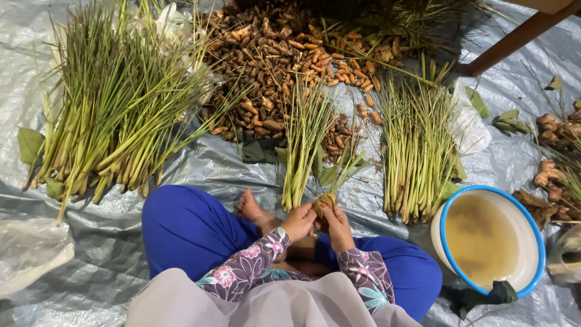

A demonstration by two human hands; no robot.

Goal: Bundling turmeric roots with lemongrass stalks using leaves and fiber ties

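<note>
**Head view: 2 hands close on a small leaf-wrapped bundle**

Head camera looks down on a person sitting cross-legged on a grey plastic tarp (181,163), in blue trousers and floral sleeves. Both hands meet just above the lap. The left hand (298,221) is curled around the lower part of a small yellowish bundle (325,202), fingers closed on it. The right hand (338,226) grips the same bundle from the other side, thumb and fingers pinched narrow against it. Green leaves (340,172) stick up from the bundle's top, touching a slim bunch of lemongrass stalks (304,140) that lies just ahead of the hands.

A large heap of lemongrass (112,109) lies well to the left, and another bunch (416,151) lies to the right. Behind them sits a pile of brown and orange turmeric roots (272,54). Near the right knee stands a white basin with a blue rim (445,227), holding cloudy yellowish water. Knobbly ginger-like roots (554,130) lie at the far right edge.
</note>
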